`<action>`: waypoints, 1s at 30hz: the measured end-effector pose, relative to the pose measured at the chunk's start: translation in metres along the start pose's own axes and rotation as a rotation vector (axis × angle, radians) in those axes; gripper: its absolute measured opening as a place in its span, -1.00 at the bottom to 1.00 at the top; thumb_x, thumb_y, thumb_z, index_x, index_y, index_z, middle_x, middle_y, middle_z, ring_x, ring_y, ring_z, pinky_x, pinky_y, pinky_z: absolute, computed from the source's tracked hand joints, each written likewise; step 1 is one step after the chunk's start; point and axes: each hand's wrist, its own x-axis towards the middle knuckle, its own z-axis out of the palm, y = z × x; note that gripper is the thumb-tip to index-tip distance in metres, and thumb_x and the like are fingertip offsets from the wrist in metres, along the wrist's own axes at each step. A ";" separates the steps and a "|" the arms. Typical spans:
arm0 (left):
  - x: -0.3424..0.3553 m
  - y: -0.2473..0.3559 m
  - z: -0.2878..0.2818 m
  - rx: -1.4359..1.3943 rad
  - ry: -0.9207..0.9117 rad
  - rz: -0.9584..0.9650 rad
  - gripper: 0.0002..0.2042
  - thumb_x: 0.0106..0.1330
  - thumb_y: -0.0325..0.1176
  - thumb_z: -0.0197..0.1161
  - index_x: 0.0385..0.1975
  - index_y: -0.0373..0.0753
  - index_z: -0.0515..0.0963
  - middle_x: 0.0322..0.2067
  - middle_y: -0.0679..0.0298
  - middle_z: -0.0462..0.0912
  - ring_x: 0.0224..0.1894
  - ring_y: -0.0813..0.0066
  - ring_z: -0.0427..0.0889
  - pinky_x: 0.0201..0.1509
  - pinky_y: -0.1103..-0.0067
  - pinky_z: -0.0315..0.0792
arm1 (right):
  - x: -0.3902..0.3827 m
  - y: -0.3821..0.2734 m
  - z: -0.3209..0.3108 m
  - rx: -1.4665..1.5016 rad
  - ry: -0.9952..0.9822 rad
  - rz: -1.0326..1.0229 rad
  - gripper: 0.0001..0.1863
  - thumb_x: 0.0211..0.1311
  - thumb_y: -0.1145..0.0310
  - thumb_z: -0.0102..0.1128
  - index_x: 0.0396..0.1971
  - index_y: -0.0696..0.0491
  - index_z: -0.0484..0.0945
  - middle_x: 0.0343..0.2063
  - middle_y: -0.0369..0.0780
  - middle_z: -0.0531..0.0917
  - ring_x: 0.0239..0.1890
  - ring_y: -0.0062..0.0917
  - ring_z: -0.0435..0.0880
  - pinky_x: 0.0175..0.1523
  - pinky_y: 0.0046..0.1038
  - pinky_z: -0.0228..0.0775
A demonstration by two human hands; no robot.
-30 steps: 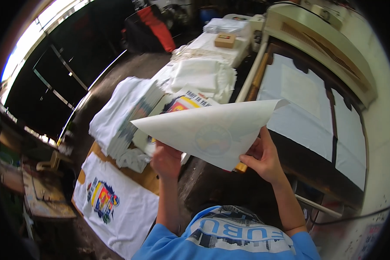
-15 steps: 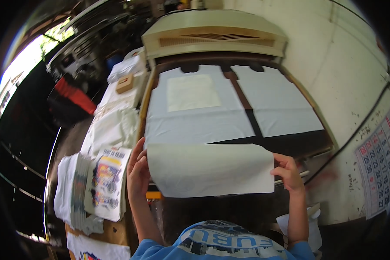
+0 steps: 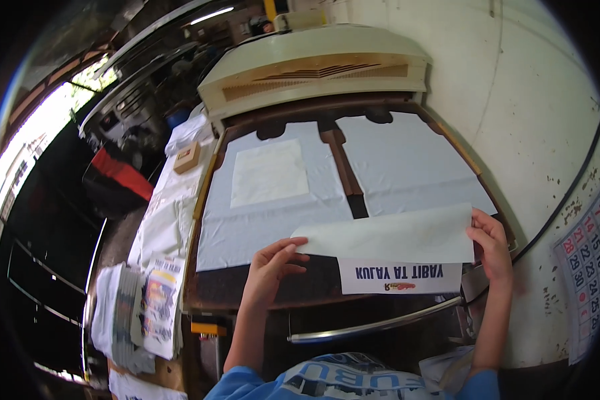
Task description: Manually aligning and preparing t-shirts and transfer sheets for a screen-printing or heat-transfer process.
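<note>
A pale sheet of paper [image 3: 393, 235] is stretched between my two hands over the near edge of a wide, dark press bed [image 3: 247, 287]. Its lower part hangs down and shows dark printed lettering upside down. My left hand [image 3: 270, 267] pinches the sheet's left corner between thumb and fingers. At the opposite corner, my right hand [image 3: 490, 243] is closed on the sheet. Beyond it lie two flat, pale shirt-shaped cloth pieces side by side: a left one [image 3: 223, 230] and a right one [image 3: 417, 153]. A whitish square sheet [image 3: 271, 173] rests on the left cloth.
The press's cream-coloured hood [image 3: 313, 67] stands at the far end. Along the left, a table holds white cloth [image 3: 163, 233], a small brown box [image 3: 187, 158], stacked folded cloth [image 3: 117, 313] and colour-printed sheets [image 3: 163, 307]. A wall with a calendar [image 3: 583, 267] borders the right.
My hands and the sheet have moved right and forward. The sheet has tilted, so printed lettering now shows below its folded-over part. My view has shifted slightly.
</note>
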 end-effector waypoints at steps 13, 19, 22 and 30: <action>0.246 0.036 0.079 0.204 0.201 0.689 -0.59 0.07 -0.62 0.10 0.00 -0.29 0.40 -0.07 0.24 0.47 -0.48 0.67 0.48 -0.34 0.68 0.46 | 0.255 -0.014 -0.073 -0.195 0.134 -0.310 -0.68 0.12 0.46 0.01 -0.08 0.12 0.45 -0.57 -0.36 0.51 -0.54 -0.71 0.49 -0.46 -0.57 0.38; 0.298 -0.015 0.132 0.188 0.234 0.435 -0.58 0.04 -0.65 0.09 -0.01 -0.32 0.40 -0.12 0.25 0.49 -0.49 0.66 0.50 -0.37 0.71 0.47 | 0.317 0.051 -0.142 -0.070 0.152 -0.277 -0.69 0.06 0.52 0.03 -0.14 0.21 0.48 -0.56 -0.33 0.53 -0.54 -0.72 0.48 -0.55 -0.60 0.34; 0.330 -0.085 0.159 0.114 0.243 0.163 -0.57 -0.03 -0.68 0.08 -0.05 -0.39 0.42 -0.23 0.16 0.55 -0.48 0.57 0.54 -0.42 0.68 0.49 | 0.338 0.132 -0.189 -0.180 0.196 -0.034 -0.66 0.01 0.52 0.09 -0.15 0.30 0.44 -0.41 -0.22 0.57 -0.43 -0.64 0.54 -0.44 -0.58 0.41; 0.379 -0.204 0.197 0.204 0.292 -0.100 -0.58 -0.05 -0.67 0.09 -0.08 -0.53 0.39 -0.29 0.03 0.55 -0.45 0.44 0.58 -0.39 0.65 0.52 | 0.375 0.262 -0.252 -0.223 0.219 0.185 -0.74 -0.10 0.54 0.09 -0.33 0.29 0.53 -0.52 -0.15 0.59 -0.59 -0.52 0.56 -0.60 -0.52 0.44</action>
